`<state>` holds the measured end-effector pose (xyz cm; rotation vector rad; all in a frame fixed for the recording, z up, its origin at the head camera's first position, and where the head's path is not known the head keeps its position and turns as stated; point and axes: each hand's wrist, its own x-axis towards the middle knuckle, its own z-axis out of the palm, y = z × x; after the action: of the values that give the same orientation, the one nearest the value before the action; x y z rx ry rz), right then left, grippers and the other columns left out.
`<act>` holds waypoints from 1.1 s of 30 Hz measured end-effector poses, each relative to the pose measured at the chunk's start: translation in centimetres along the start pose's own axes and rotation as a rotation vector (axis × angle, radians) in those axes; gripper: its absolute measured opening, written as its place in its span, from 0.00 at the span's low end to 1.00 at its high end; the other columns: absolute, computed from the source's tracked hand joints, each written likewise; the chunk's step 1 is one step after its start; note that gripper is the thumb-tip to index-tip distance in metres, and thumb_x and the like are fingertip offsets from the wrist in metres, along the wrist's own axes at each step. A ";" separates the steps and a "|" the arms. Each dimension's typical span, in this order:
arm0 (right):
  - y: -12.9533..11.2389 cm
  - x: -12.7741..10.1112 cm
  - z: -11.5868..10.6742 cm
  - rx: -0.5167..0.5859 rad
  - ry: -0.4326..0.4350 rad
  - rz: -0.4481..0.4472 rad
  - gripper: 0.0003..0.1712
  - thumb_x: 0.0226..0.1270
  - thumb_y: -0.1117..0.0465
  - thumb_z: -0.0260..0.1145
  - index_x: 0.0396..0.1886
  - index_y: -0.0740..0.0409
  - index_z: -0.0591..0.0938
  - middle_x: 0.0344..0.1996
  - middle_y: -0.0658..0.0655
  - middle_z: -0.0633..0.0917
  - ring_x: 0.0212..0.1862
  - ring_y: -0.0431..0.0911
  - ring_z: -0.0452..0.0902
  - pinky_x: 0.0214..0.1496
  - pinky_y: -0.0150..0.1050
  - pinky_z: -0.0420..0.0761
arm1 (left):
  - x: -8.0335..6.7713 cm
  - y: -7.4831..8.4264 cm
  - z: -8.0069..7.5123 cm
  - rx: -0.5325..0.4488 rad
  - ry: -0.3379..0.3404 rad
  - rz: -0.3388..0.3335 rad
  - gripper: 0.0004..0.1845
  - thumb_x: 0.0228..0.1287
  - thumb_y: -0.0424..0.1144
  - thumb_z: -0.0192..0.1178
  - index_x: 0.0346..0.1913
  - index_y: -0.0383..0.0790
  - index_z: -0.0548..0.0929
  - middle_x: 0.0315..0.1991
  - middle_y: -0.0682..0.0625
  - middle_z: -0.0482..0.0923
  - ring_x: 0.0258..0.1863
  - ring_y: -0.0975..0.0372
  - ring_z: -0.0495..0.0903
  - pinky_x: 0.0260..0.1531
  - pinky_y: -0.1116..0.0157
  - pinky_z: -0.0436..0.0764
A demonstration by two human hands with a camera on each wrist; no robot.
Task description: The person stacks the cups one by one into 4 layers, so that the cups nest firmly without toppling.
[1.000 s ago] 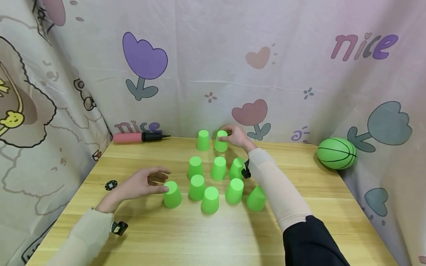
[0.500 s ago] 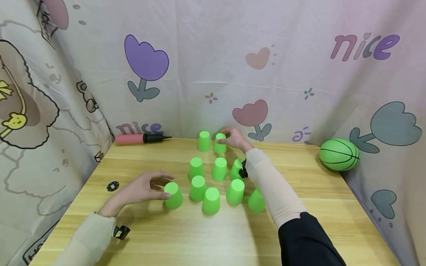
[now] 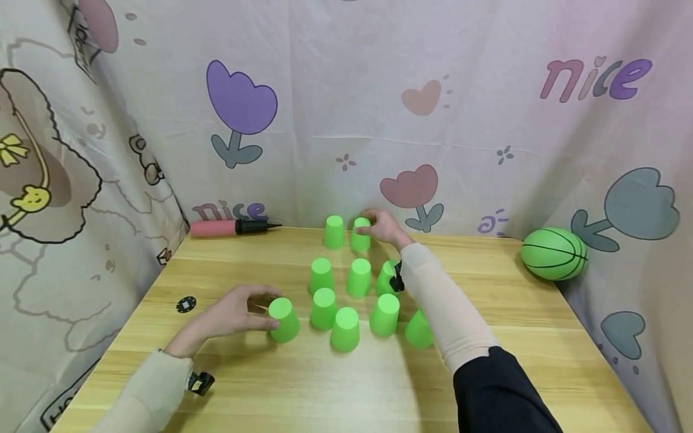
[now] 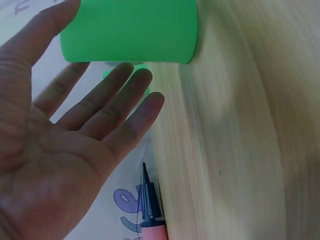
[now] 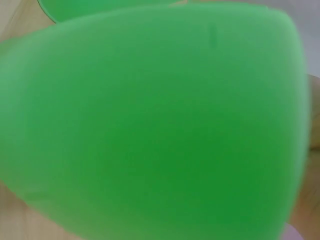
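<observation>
Two upturned green cups: front-left cup [image 3: 284,320] tilted; back-row cup [image 3: 360,234] upright

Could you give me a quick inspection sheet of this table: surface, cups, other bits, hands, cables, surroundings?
Surface: wooden table.
Job's things: ten green cups, all upside down; front-left cup, back-right cup.
Clutter: pink pump, green ball, black disc.
Hands: left hand, fingers straight, beside the front-left cup; right hand grips the back-right cup.
Cables: nothing seen.
Surroundings: printed cloth with tulips.
</observation>
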<state>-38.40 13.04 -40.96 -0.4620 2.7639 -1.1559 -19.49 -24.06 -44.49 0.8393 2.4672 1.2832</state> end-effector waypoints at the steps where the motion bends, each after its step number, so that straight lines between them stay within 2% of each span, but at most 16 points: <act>1: 0.0 -0.1 -0.1 0.001 0.000 0.002 0.36 0.71 0.57 0.74 0.73 0.67 0.74 0.68 0.67 0.79 0.69 0.61 0.76 0.75 0.52 0.77 | 0.0 -0.1 0.1 0.004 0.004 -0.002 0.34 0.61 0.47 0.78 0.66 0.34 0.80 0.57 0.46 0.87 0.56 0.60 0.86 0.59 0.52 0.87; 6: -0.2 -0.6 -0.7 0.000 -0.005 -0.007 0.38 0.70 0.55 0.75 0.74 0.66 0.73 0.69 0.67 0.79 0.69 0.61 0.76 0.73 0.52 0.78 | 0.2 -0.2 0.2 0.008 0.044 -0.021 0.31 0.61 0.47 0.78 0.64 0.38 0.82 0.55 0.47 0.87 0.55 0.57 0.86 0.59 0.56 0.88; 11: -0.4 -1.8 -2.2 0.001 -0.013 -0.034 0.35 0.70 0.54 0.75 0.71 0.65 0.77 0.66 0.67 0.82 0.67 0.61 0.79 0.69 0.53 0.82 | 0.7 0.1 0.0 0.019 0.115 -0.052 0.28 0.63 0.47 0.77 0.63 0.41 0.83 0.53 0.48 0.88 0.54 0.57 0.86 0.58 0.62 0.87; 17: -0.4 -3.7 -4.1 0.020 0.009 -0.094 0.30 0.72 0.55 0.73 0.69 0.63 0.79 0.65 0.68 0.83 0.65 0.60 0.81 0.68 0.55 0.83 | 2.0 0.8 -1.0 0.010 0.217 -0.031 0.26 0.64 0.42 0.76 0.63 0.38 0.83 0.52 0.45 0.89 0.51 0.58 0.87 0.55 0.63 0.88; 22: 0.0 -6.3 -5.3 -0.004 0.058 -0.117 0.27 0.73 0.53 0.72 0.66 0.59 0.82 0.61 0.66 0.85 0.61 0.57 0.84 0.65 0.53 0.84 | 3.5 1.4 -2.2 0.058 0.283 -0.042 0.26 0.66 0.42 0.75 0.64 0.36 0.82 0.54 0.42 0.88 0.52 0.54 0.87 0.54 0.65 0.86; 25: 0.2 -7.9 -5.6 -0.007 0.061 -0.139 0.26 0.74 0.53 0.71 0.65 0.60 0.82 0.60 0.65 0.87 0.59 0.56 0.85 0.63 0.53 0.86 | 4.4 1.5 -2.9 0.088 0.331 -0.056 0.27 0.67 0.42 0.74 0.65 0.36 0.81 0.54 0.40 0.88 0.53 0.50 0.88 0.54 0.62 0.87; 28: 0.5 -9.5 -5.7 0.019 0.059 -0.162 0.24 0.75 0.55 0.70 0.64 0.62 0.82 0.58 0.65 0.87 0.59 0.56 0.85 0.63 0.53 0.86 | 5.4 1.4 -3.4 0.103 0.387 -0.063 0.27 0.68 0.42 0.73 0.66 0.35 0.80 0.55 0.38 0.87 0.53 0.47 0.87 0.55 0.53 0.89; 33: 1.4 -12.5 -5.7 0.055 0.066 -0.182 0.21 0.75 0.59 0.69 0.63 0.64 0.83 0.57 0.64 0.88 0.58 0.56 0.85 0.63 0.54 0.86 | 7.5 1.0 -3.6 0.077 0.434 -0.029 0.27 0.71 0.40 0.70 0.69 0.34 0.78 0.59 0.35 0.84 0.57 0.43 0.85 0.60 0.45 0.86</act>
<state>-28.15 21.84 -38.15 -0.6933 2.7849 -1.3051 -26.79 -21.65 -41.20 0.5853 2.8616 1.5005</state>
